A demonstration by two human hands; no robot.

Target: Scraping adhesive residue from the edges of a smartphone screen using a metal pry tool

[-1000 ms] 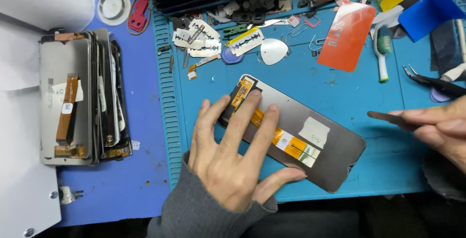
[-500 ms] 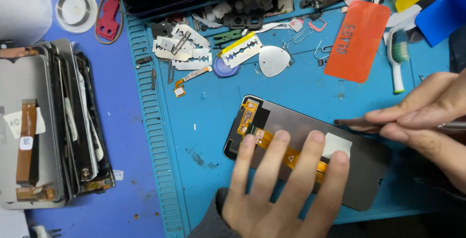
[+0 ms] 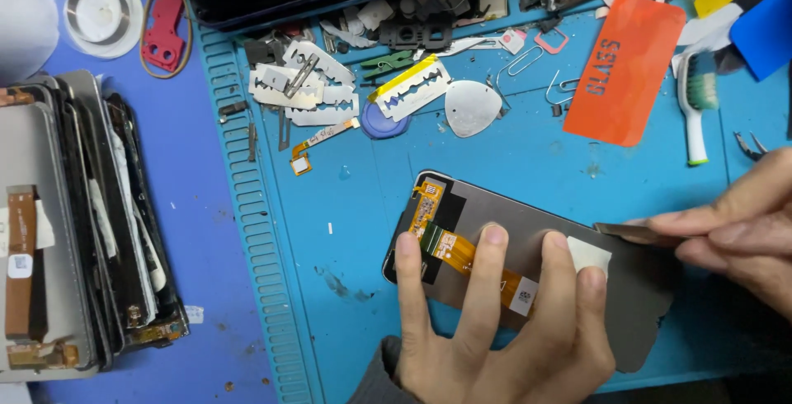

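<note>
My left hand (image 3: 503, 321) lies open, fingers spread flat on the phone screen panel (image 3: 536, 276), which sits face down on the blue mat (image 3: 346, 231) at about five o'clock. My right hand (image 3: 734, 235) pinches a thin metal blade (image 3: 631, 233). A moment ago the blade hung off the panel; now its tip meets the three o'clock edge, so prying looks underway.

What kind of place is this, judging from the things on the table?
Most likely a phone repair bench. A phone screen panel with an orange flex cable lies on a blue work mat, a stack of screen panels sits at the left, and razor blades lie about.
</note>
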